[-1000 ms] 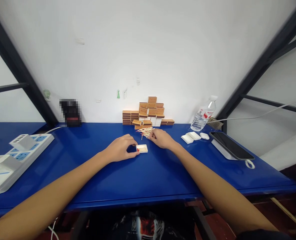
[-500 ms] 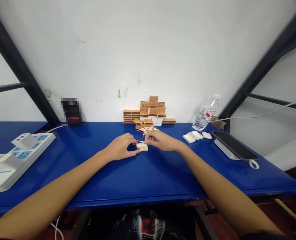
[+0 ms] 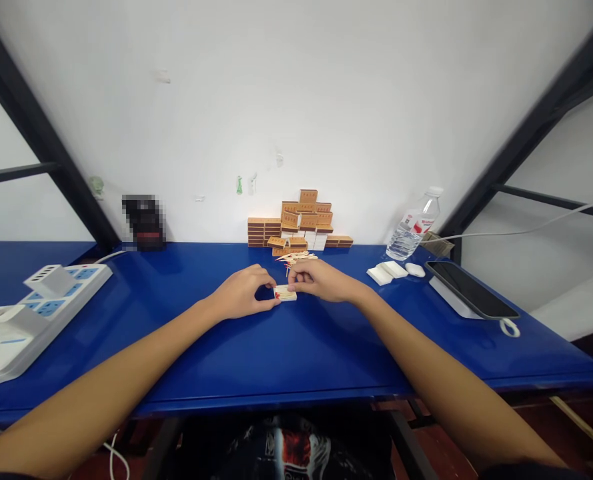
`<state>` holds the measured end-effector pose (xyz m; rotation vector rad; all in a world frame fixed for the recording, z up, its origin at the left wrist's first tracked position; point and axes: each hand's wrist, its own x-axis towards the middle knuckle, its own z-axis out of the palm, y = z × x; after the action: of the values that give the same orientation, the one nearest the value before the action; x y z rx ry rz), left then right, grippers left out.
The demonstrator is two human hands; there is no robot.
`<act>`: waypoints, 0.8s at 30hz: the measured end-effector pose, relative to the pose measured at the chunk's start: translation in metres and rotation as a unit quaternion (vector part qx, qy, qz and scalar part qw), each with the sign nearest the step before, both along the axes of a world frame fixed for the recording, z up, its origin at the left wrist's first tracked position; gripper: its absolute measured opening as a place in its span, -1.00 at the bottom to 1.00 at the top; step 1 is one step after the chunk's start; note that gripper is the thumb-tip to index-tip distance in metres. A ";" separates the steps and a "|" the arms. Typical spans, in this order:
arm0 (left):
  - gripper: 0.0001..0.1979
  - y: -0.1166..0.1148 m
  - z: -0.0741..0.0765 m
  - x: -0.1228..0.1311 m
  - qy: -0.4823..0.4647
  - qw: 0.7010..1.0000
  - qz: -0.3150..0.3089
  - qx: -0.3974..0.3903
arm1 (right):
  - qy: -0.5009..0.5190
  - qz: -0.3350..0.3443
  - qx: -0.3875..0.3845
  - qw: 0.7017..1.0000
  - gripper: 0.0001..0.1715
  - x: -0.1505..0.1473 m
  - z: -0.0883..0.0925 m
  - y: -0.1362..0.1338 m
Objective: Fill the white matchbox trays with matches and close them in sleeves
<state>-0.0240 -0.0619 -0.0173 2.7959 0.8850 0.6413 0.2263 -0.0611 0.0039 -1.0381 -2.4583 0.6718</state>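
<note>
A small white matchbox tray (image 3: 285, 293) with red-tipped matches in it lies on the blue table (image 3: 286, 347). My left hand (image 3: 241, 293) curls around the tray's left end and holds it. My right hand (image 3: 316, 280) is pinched over the tray's right side, its fingertips touching the tray; whether a match is between them is too small to tell. Just behind my hands lies a loose heap of matches (image 3: 296, 257). Behind that, brown matchboxes (image 3: 301, 223) are stacked against the wall.
A white power strip (image 3: 31, 310) sits at the left. On the right are a water bottle (image 3: 413, 227), small white pieces (image 3: 389, 272), a white oval object (image 3: 415, 270) and a dark phone on a white stand (image 3: 469, 291). Black frame bars flank both sides.
My right hand left the heap of matches and came back and down onto the tray. My left hand stayed on the tray's left end.
</note>
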 end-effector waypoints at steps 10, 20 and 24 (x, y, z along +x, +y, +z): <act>-0.77 -0.001 0.001 0.000 0.007 1.000 0.002 -0.003 | 0.016 -0.136 0.061 0.989 -0.77 0.001 -0.009 0.008; -0.78 0.000 0.001 0.001 0.011 1.000 -0.006 -0.001 | -0.126 -0.282 0.066 0.949 -0.65 -0.031 -0.024 0.030; -0.77 0.001 0.001 0.000 0.015 1.000 0.006 -0.002 | -0.123 -0.247 0.047 0.960 -0.67 -0.010 -0.016 0.024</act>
<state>-0.0240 -0.0607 -0.0168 2.8047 0.9088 0.6012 0.2160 -0.0375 -0.0126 -1.6967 -2.2506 0.2729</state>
